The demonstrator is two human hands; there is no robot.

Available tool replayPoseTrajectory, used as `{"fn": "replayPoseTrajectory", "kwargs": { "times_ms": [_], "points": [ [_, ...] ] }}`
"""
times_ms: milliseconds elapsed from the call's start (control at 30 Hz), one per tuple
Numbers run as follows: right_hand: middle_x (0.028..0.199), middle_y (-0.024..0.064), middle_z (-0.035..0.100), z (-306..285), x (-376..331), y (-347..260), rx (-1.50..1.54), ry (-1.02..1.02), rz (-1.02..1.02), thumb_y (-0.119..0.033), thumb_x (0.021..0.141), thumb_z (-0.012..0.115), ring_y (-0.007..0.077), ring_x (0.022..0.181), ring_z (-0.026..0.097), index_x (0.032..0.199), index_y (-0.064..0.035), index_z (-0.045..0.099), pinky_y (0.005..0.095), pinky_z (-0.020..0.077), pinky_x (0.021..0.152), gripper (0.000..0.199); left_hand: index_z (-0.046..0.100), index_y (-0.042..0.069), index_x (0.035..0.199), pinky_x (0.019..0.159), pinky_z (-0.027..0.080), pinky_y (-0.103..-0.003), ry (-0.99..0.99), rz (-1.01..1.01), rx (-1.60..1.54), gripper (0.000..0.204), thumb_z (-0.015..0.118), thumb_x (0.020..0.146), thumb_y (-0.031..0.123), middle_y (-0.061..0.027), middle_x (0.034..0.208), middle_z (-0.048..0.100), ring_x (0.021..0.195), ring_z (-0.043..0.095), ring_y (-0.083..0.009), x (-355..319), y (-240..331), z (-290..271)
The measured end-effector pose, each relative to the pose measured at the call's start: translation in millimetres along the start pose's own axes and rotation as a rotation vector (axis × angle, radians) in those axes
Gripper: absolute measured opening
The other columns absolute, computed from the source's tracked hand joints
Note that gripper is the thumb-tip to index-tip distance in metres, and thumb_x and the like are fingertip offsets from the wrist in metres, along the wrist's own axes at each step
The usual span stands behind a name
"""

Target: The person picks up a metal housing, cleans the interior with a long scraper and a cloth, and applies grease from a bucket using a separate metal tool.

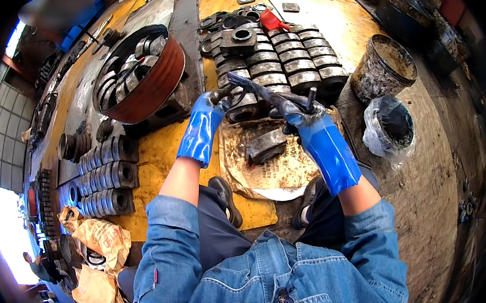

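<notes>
Near: one metal block (266, 145) lay on greasy cardboard (289, 168), likely to spare the floor | Mid: left hand (213, 109) and right hand (296, 113), blue-gloved, each closed around an end of a long dark tool (262, 96), held level above the block | Far: rows of metal rings (293, 63), too many to count; one rust-red tub (142, 74) far left; one grimy bucket (383, 65) right.

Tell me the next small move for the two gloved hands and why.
Probably lower the long dark metal tool toward the loose metal block on the stained sheet. The left hand and the right hand each grip one end of it, held up above that block, which lies apart from the stacked rows of rings.
</notes>
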State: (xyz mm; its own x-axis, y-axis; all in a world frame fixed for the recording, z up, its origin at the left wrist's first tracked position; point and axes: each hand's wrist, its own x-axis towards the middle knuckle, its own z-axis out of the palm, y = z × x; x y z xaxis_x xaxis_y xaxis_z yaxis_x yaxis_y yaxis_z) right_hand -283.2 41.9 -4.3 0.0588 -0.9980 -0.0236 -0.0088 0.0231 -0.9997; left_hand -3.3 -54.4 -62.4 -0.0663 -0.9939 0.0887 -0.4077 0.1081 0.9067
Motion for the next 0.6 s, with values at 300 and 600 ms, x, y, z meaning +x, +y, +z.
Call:
{"fn": "replayPoseTrajectory", "kwargs": {
  "times_ms": [300,600],
  "points": [
    [0.08,0.0026,0.067,3,-33,-30,0.45,0.1,0.08,-0.025,0.089,0.07,0.0105,0.07,0.059,0.096,-0.0037,0.069,0.0245,0.0484,0.063,0.023,0.067,-0.002,0.112,0.084,0.05,-0.028,0.155,0.052,-0.286,0.028,0.073,0.085,0.006,-0.0042,0.096,0.07,0.087,0.062,-0.0127,0,9,-13],
    [0.067,-0.0008,0.06,1,-4,-15,0.853,-0.041,0.432,-0.031,0.088,0.069,0.0106,0.059,0.055,0.08,-0.01,0.061,0.0256,0.0465,0.056,0.024,0.064,-0.005,0.116,0.077,0.051,-0.022,-0.153,0.275,-0.162,0.033,0.057,0.085,-0.013,-0.0055,0.099,0.069,0.087,0.063,-0.0116,-3,36,14]
  ]
}}
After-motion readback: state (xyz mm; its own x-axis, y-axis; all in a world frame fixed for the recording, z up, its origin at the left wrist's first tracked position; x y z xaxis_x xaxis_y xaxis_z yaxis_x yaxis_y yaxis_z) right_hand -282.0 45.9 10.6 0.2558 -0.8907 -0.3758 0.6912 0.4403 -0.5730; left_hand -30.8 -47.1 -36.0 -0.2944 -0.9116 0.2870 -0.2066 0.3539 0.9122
